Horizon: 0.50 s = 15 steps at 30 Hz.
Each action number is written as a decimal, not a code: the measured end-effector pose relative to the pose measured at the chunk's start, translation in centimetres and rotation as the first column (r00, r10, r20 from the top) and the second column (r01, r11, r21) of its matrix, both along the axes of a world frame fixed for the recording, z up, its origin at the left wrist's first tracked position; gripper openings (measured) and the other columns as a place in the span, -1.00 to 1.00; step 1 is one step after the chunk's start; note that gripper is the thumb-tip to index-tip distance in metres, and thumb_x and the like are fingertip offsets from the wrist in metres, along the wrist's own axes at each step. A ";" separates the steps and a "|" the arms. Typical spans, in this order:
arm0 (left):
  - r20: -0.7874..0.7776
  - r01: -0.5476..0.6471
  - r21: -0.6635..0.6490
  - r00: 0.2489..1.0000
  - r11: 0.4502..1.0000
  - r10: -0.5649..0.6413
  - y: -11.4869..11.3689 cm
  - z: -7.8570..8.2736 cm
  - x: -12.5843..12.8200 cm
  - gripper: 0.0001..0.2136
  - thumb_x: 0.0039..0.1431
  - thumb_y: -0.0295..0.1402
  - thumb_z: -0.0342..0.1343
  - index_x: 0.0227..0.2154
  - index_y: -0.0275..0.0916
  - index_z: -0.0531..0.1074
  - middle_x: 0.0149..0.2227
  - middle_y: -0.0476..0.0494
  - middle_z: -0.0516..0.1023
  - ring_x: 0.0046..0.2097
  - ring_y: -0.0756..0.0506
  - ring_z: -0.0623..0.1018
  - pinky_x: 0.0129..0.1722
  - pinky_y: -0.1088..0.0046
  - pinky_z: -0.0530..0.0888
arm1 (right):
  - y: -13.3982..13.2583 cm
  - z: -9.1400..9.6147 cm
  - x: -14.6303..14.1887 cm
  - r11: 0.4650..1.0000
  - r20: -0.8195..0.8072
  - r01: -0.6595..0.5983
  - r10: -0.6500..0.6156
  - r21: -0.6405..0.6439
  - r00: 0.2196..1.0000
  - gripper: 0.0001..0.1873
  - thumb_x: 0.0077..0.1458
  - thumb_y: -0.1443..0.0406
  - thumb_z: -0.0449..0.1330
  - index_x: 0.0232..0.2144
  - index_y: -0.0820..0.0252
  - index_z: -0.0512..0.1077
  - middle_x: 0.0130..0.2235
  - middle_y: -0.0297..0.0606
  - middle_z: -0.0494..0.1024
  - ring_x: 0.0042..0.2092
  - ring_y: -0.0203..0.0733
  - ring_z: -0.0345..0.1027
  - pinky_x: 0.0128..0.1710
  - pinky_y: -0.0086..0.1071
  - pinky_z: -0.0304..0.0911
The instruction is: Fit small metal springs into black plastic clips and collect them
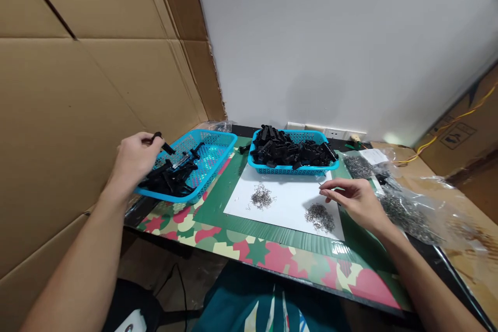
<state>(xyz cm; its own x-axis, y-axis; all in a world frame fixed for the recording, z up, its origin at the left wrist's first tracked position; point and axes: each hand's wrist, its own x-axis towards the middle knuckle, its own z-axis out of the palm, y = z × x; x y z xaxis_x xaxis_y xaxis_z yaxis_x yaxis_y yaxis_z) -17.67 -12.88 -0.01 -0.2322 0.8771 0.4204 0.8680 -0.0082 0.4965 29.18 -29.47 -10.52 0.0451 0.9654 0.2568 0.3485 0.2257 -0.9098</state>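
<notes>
My left hand (136, 158) is closed on a small black plastic part (168, 148), held above the left blue basket (216, 174). More black plastic parts (169, 179) lie loose inside that basket. Over the right side of a white sheet (286, 189), my right hand (356, 199) has its thumb and fingers pinched together. Whatever sits at those fingertips is too small to name. Below them is a pile of small metal pieces (319, 217), like bent wires or springs. A similar pile (261, 196) lies on the sheet's left half.
A second blue basket (293, 170), heaped with black parts (284, 146), stands against the wall behind the sheet. Clear bags of metal pieces (406, 215) lie at the right. Cardboard (97, 88) walls off the left side. A power strip (336, 134) runs along the back.
</notes>
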 end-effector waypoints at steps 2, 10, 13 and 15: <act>0.120 0.035 0.053 0.992 0.998 -0.041 -1.5 -0.4 1.0 -0.72 0.19 -0.17 0.10 -0.21 -0.27 0.51 -0.37 -0.05 0.57 -0.33 -0.05 0.46 -0.29 0.50 0.42 | 0.0 0.1 -0.3 1.000 -0.018 -0.018 0.018 -0.015 1.000 -0.66 0.14 0.02 0.41 -0.30 0.19 0.69 -0.33 -0.14 0.71 -0.37 -0.06 0.61 -0.34 -0.22 0.55; 0.739 0.571 0.287 0.380 0.769 -0.557 -10.0 -5.4 8.7 -0.70 0.01 -0.26 0.44 -0.22 -0.23 0.55 -0.42 -0.01 0.51 -0.46 0.05 0.44 -0.49 0.58 0.37 | -0.4 0.7 -2.0 0.987 -0.020 -0.138 0.137 -0.078 0.990 -0.72 0.16 0.06 0.41 -0.29 0.16 0.69 -0.29 -0.14 0.72 -0.28 -0.02 0.65 -0.27 -0.21 0.59; 0.842 0.693 0.234 0.206 0.682 -0.498 -12.0 -7.0 11.9 -0.71 0.08 -0.22 0.37 -0.20 -0.22 0.50 -0.43 -0.04 0.51 -0.50 0.02 0.44 -0.52 0.54 0.37 | -0.2 1.7 -2.7 0.971 0.068 -0.227 0.232 -0.070 0.970 -0.78 0.23 0.12 0.36 -0.30 0.14 0.68 -0.27 -0.16 0.71 -0.25 -0.06 0.61 -0.23 -0.21 0.56; 0.879 0.720 0.204 0.163 0.663 -0.448 -12.8 -7.7 13.8 -0.71 0.10 -0.20 0.35 -0.20 -0.21 0.47 -0.41 -0.06 0.54 -0.49 0.01 0.44 -0.51 0.52 0.38 | 0.1 2.7 -3.2 0.961 0.102 -0.275 0.277 -0.033 0.955 -0.83 0.26 0.18 0.34 -0.29 0.12 0.68 -0.27 -0.18 0.70 -0.23 -0.08 0.59 -0.20 -0.22 0.52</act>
